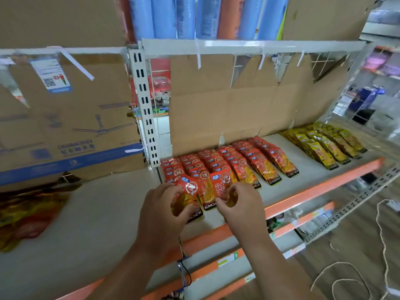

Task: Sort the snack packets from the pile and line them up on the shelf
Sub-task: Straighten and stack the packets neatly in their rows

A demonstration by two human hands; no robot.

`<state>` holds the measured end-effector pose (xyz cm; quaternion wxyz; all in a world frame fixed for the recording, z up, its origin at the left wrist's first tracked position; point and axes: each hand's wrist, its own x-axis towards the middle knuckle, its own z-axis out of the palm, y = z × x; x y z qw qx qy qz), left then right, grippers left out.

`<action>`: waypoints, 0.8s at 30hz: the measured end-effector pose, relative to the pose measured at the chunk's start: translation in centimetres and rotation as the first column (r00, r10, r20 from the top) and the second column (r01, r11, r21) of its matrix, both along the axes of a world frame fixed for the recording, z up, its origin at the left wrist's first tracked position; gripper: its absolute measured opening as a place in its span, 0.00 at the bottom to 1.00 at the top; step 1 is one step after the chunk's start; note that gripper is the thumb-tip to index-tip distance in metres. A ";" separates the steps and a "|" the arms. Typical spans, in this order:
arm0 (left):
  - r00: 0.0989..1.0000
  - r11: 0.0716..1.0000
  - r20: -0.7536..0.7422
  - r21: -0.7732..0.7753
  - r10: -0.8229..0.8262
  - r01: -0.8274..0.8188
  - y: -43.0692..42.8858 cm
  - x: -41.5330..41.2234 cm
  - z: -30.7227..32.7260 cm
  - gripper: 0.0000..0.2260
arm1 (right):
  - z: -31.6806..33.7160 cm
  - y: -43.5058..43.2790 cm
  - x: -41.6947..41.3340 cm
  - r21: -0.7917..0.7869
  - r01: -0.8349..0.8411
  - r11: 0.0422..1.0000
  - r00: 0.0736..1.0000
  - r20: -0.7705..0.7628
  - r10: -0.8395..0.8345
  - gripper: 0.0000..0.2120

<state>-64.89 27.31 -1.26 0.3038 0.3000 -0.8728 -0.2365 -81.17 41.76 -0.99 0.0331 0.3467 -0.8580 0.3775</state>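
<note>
A shop: slotted metal shelving (141, 87) stocked with snack packets (242, 161).

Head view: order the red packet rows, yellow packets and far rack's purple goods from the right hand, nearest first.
1. Red packet rows, just behind the right hand.
2. Yellow packets, right end of shelf.
3. Purple goods, beyond, far right.

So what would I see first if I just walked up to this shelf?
Probably the two hands in the middle: the left hand and the right hand each pinch a red packet at the front of the shelf. Behind them lie neat rows of red packets, with yellow rows further right, and a jumbled pile sits at the far left.
</note>
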 end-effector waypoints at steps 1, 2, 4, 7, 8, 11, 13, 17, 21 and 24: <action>1.000 1.000 0.005 -0.004 0.000 0.000 -0.4 0.0 -0.4 0.18 | -0.6 -0.8 -0.1 0.025 0.005 1.000 1.000 -0.004 -0.005 0.14; 1.000 1.000 0.013 -0.007 -0.001 0.001 -0.8 0.1 -0.8 0.18 | -1.1 -1.5 -0.1 0.056 0.016 0.998 1.000 -0.013 -0.015 0.15; 1.000 1.000 0.025 -0.004 0.006 -0.006 -1.6 0.1 -1.9 0.18 | -1.9 -2.7 -0.1 0.107 0.037 0.994 0.999 -0.031 -0.034 0.16; 0.999 0.999 0.008 0.018 0.043 -0.043 -2.3 0.4 -3.5 0.19 | -2.6 -3.9 0.0 0.135 0.069 0.988 0.997 -0.032 -0.066 0.16; 0.999 0.999 -0.002 0.012 0.050 -0.050 -2.4 0.5 -3.9 0.19 | -2.8 -4.1 0.0 0.144 0.078 0.986 0.997 -0.031 -0.075 0.17; 0.998 0.998 -0.030 -0.004 0.055 -0.055 -2.6 0.7 -4.6 0.19 | -3.4 -4.4 0.0 0.155 0.096 0.983 0.995 -0.041 -0.091 0.18; 0.998 0.998 -0.041 0.002 0.057 -0.057 -2.6 0.6 -4.7 0.19 | -3.6 -4.6 -0.2 0.183 0.106 0.977 0.994 -0.034 -0.102 0.21; 0.998 0.999 -0.055 -0.001 0.044 -0.044 -2.7 0.4 -4.8 0.18 | -4.0 -4.9 -0.2 0.211 0.138 0.968 0.990 -0.037 -0.133 0.25; 0.996 0.998 -0.068 0.012 0.055 -0.054 -2.8 0.4 -4.9 0.18 | -4.6 -5.3 -0.4 0.239 0.148 0.960 0.988 -0.073 -0.135 0.24; 0.996 0.998 -0.062 0.029 0.061 -0.060 -2.9 0.6 -5.1 0.17 | -4.6 -5.6 -0.5 0.257 0.149 0.955 0.988 -0.081 -0.132 0.23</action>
